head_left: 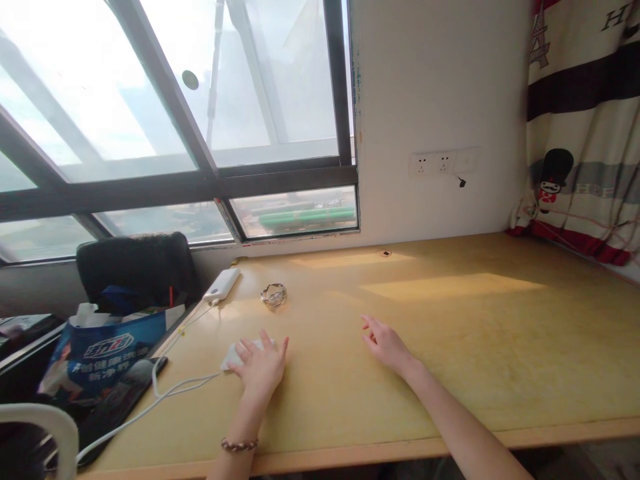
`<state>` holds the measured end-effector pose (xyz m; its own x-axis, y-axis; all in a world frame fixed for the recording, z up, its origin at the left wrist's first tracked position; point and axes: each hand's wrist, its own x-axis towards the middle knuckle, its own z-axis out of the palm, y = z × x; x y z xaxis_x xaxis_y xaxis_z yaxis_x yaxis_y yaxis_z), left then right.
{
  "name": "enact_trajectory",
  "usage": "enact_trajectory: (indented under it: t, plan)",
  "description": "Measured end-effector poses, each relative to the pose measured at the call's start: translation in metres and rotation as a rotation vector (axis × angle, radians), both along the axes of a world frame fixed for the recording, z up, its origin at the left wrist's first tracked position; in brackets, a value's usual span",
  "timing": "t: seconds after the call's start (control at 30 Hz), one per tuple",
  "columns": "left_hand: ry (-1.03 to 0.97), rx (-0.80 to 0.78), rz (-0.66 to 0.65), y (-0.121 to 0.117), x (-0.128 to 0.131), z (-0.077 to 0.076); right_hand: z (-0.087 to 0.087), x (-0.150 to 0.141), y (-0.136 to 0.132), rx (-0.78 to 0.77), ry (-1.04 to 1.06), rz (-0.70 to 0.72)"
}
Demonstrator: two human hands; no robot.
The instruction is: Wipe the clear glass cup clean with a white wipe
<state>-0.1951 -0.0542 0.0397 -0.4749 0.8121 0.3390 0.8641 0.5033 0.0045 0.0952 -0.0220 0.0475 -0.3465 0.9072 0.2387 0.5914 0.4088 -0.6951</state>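
My left hand (263,365) lies with spread fingers over a flat white object (231,360) with a white cable (187,385) at its left end. The hand covers much of this object, so I cannot tell its kind. A braided bracelet (240,445) circles the left wrist. My right hand (387,343) is near the middle of the wooden table (340,400), fingers loosely bent and a little apart, holding nothing. Beyond the left hand sits a small silvery ring-shaped thing (274,295), perhaps a bracelet. Farther left, a white power bank (222,285) has a cable plugged in.
Left of the table are a blue printed bag (107,353), a black chair back (135,267), a dark mat (125,403) and a white curved frame (45,410). A window (280,180), wall sockets (434,163) and a patterned curtain (585,133) border the table.
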Motion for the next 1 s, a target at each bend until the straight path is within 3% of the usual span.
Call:
enact_trajectory:
  t: [0.07,0.13,0.23,0.33,0.4,0.5,0.63,0.83,1.0]
  plan:
    - [-0.054,0.068,-0.131,0.003,0.023,0.006,0.001,0.000,0.000,-0.004,0.015,0.011]
    - [-0.257,0.075,-0.350,0.007,0.052,0.013,0.003,-0.001,-0.001,0.001,0.071,0.033]
    - [-0.765,0.015,-0.782,0.014,0.101,0.022,0.003,-0.005,-0.004,-0.002,0.261,0.114]
    - [-1.312,-0.009,-1.006,0.019,0.142,0.021,0.002,-0.009,-0.008,-0.041,0.439,0.204]
    - [-1.543,-0.036,-1.035,0.023,0.158,0.017,0.002,-0.010,-0.010,-0.075,0.479,0.234]
    - [-1.692,0.007,-1.001,0.029,0.162,0.008,0.006,-0.012,-0.012,-0.111,0.447,0.257]
    - [-1.761,0.108,-1.028,0.031,0.152,0.004,0.014,-0.016,-0.017,-0.088,0.351,0.278]
    - [-1.743,-0.003,-1.042,0.020,0.150,0.014,0.017,-0.022,-0.023,-0.101,0.371,0.388]
    - [-1.808,-0.062,-0.890,0.024,0.156,0.014,0.016,-0.023,-0.018,-0.110,0.389,0.294]
